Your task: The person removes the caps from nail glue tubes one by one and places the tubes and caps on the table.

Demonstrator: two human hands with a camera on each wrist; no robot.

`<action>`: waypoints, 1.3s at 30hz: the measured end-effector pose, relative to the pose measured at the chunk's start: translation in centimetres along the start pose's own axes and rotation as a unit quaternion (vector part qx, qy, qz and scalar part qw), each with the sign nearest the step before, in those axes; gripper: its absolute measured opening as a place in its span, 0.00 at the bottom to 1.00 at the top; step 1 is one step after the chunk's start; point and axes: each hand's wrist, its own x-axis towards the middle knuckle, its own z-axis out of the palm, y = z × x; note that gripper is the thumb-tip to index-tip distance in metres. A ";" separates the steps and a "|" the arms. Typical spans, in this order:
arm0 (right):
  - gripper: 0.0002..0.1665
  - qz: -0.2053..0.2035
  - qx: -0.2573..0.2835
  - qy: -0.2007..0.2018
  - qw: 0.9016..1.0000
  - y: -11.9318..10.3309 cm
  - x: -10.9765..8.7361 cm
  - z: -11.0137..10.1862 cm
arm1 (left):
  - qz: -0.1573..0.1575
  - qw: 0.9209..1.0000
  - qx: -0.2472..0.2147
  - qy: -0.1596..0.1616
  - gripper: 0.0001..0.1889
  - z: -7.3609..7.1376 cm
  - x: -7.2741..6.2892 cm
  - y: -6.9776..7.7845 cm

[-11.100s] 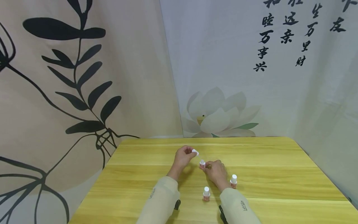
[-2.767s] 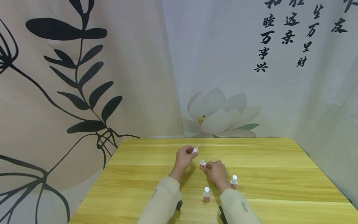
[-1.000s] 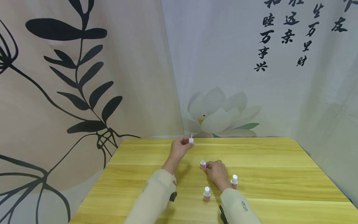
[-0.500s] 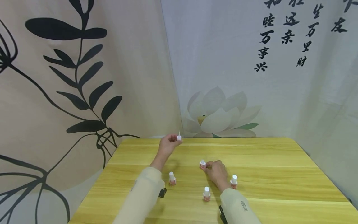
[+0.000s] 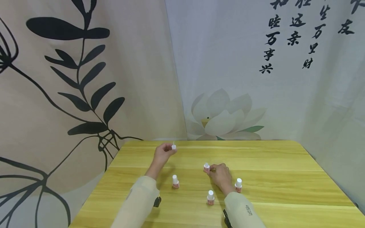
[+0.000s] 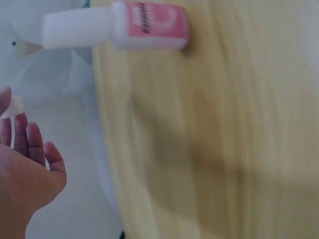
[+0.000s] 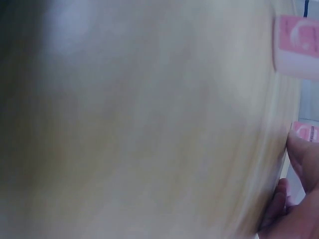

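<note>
In the head view my left hand (image 5: 162,154) is raised near the table's far edge, pinching a white cap (image 5: 174,147) by its side. A thin stem points up from this cap. My right hand (image 5: 220,175) grips a small uncapped white bottle (image 5: 206,169) with a pink label, which stands upright on the table. The left wrist view shows the cap (image 6: 16,106) between the thumb and fingers of the left hand (image 6: 25,179). At the right edge of the right wrist view, the right hand (image 7: 301,199) touches the partly cut-off bottle (image 7: 305,131).
Three matching bottles with white caps stand upright on the wooden table (image 5: 271,158): a left one (image 5: 175,182), a front one (image 5: 210,198) and a right one (image 5: 238,183) beside the right wrist. Behind the table hangs a printed curtain (image 5: 142,63).
Over the bottle 11 seconds ago, the cap pointed its stem down; later the stem points up. My left hand has moved left with it, uncovering the left bottle. The right hand has stayed put.
</note>
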 end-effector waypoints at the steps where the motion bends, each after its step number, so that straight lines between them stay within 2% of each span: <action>1: 0.13 0.001 0.001 0.000 1.000 0.0 0.0 0.0 | -0.003 1.000 0.002 0.000 0.12 -0.1 0.0 -0.4; 6: 0.13 0.006 0.003 0.000 1.000 -0.1 0.0 0.0 | -0.014 1.000 0.016 -0.006 0.13 -0.5 -0.3 -2.2; 14: 0.14 -0.005 0.000 0.004 1.000 -0.1 -0.1 0.0 | -0.034 0.999 0.020 -0.015 0.13 -0.8 -0.9 -4.1; 24: 0.13 -0.004 -0.007 0.002 1.000 -0.3 -0.2 -0.3 | -0.030 0.999 0.031 -0.032 0.12 -0.2 -1.5 -6.0; 31: 0.14 -0.007 -0.006 0.003 1.000 -0.1 -0.2 -0.2 | -0.010 0.997 0.052 -0.049 0.11 0.0 -1.7 -6.6; 39: 0.14 -0.008 -0.007 0.003 1.000 0.0 -0.1 -0.1 | -0.006 0.996 0.058 -0.074 0.10 0.0 -1.8 -6.5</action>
